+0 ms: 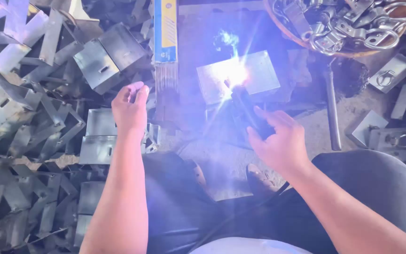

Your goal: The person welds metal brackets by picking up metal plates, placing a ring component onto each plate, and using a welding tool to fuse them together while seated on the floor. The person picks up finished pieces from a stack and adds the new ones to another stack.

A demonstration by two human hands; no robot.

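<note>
Head view. We see the right hand [278, 141] wrapped loosely round a dark electrode holder [249, 115], thumb and fingers partly spread along its handle; a black cable [240, 214] runs from it back toward the body. The holder's tip meets a flat square steel plate [264, 70] lying on the ground just ahead, w/ a bright white-blue arc [236, 73] at the contact pt and a wisp of smoke above it. The left hand [130, 106] is raised clear of the work, fingers curled in on themselves, thumb against the forefinger; we cannot tell whether it pinches anything. Just beside it, btwn hand and plate, stands a blue-and-yellow box of welding rods [166, 30], rod ends fanning out below. Left side: a heap of folded grey metal brackets [29, 117]. Top right: a shallow basin [278, 26] filled w/ shiny ring hardware [353, 23]. A hammer [333, 113] lies right of the plate, handle toward us. Knees in dark trousers [377, 188] frame the lower edge.
</note>
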